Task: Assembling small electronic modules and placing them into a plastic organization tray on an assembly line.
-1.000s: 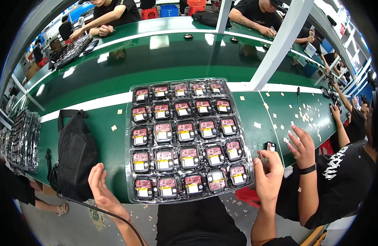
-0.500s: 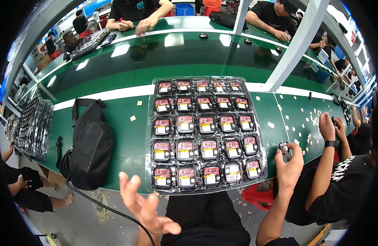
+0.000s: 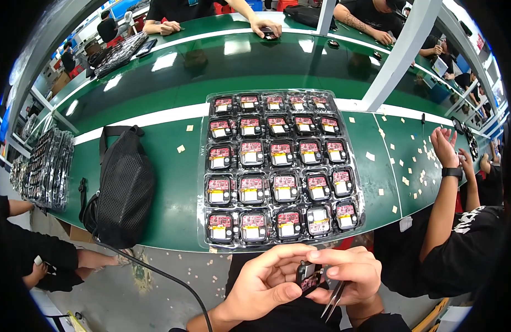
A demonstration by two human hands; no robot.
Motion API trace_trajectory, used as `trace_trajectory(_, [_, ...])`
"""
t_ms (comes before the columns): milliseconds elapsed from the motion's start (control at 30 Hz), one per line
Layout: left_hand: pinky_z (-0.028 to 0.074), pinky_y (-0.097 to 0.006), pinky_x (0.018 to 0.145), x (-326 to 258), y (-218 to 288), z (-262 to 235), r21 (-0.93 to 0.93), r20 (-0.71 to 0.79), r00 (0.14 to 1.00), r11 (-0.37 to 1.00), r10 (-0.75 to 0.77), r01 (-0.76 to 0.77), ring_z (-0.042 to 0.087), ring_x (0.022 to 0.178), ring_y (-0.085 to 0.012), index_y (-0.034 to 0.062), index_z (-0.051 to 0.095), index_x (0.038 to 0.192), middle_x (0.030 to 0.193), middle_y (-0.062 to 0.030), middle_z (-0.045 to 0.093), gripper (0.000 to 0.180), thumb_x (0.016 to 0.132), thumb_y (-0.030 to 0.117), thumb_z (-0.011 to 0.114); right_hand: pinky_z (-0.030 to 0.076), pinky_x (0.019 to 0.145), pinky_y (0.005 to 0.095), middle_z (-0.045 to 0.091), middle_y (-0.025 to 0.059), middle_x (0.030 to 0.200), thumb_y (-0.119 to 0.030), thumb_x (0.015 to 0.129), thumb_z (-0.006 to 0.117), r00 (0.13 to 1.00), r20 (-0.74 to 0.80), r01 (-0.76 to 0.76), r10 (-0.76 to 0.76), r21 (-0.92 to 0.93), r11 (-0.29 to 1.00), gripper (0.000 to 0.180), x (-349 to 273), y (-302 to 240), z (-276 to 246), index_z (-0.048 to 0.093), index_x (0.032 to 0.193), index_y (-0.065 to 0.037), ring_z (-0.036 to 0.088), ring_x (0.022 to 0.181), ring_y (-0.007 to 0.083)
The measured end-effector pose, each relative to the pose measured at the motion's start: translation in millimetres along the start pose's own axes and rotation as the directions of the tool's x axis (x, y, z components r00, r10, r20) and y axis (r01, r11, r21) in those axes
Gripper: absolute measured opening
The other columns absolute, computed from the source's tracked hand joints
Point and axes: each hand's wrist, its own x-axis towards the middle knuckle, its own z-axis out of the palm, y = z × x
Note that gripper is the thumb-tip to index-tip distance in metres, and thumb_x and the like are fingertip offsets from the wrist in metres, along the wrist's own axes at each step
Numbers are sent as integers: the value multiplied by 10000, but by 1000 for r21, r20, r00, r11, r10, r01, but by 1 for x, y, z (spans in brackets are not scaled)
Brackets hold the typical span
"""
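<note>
My left hand [image 3: 258, 288] is closed around a small black device housing [image 3: 309, 278], which it holds tilted just off the table's near edge. A red circuit board and a silvery part show inside the housing. From the other side my right hand [image 3: 352, 271] touches the housing with thumb and finger, and metal tweezers [image 3: 335, 300] are tucked in this hand with their tips pointing down. Beyond my hands lies a clear plastic tray [image 3: 202, 193] with rows of similar black housings, most showing red boards, white labels and yellow strips.
A black mesh bag [image 3: 125, 191] lies left on the green table [image 3: 175, 221]. Stacked filled trays [image 3: 42, 171] stand at the far left. Small pale squares [image 3: 405, 181] are scattered on the right, beside a co-worker's arms [image 3: 446, 193]. A white post [image 3: 402, 55] rises behind the tray.
My right hand has moved in from the right with the housing. My left hand, open before, has closed on it. The view has shifted slightly. Across the table, a person's hand has reached a small device.
</note>
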Motion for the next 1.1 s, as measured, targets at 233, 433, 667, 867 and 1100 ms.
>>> trace_trajectory(233, [542,-483,949,-1,-7,-7,44,-177,967,983,186,-181,668,1058,-359,-41,525,1279,1196,-226,604,657,785,239,854,469,523,280,562,134,1001,-365,832,802,985,-45,-174,169,-142,974,519,-4,-6,1,609,1150,-3,584,773,191])
trace_trajectory(433, [438,-427,1089,1,-19,-20,0,32,935,935,354,-354,491,1313,-308,-29,456,1333,1378,-203,474,621,787,-147,729,440,477,274,632,59,843,-117,762,818,987,-79,68,-140,-582,811,261,-2,2,10,700,978,-31,573,574,154])
trace_trajectory(667, [443,-434,1091,1,-20,-21,2,21,935,935,354,-354,500,1307,-315,-30,448,1321,1365,-208,468,602,797,-155,716,372,444,259,639,38,801,-77,711,836,983,-31,125,-179,-603,788,290,-3,3,12,715,967,-16,571,533,124])
trace_trajectory(867, [440,-437,1097,3,-21,-16,12,12,931,931,365,-365,503,1305,-313,-37,451,1314,1359,-213,468,589,800,-156,714,371,449,263,641,39,802,-76,729,824,986,-55,90,-156,-616,782,263,-4,-1,10,717,961,-15,577,542,123])
trace_trajectory(1100, [463,-453,1059,2,-23,-16,71,-47,934,934,353,-349,558,1232,-337,-3,478,1281,1300,-228,524,581,785,-63,774,386,452,263,646,40,788,-86,741,820,990,-56,72,-132,-605,793,237,-4,0,12,717,945,-21,579,545,131])
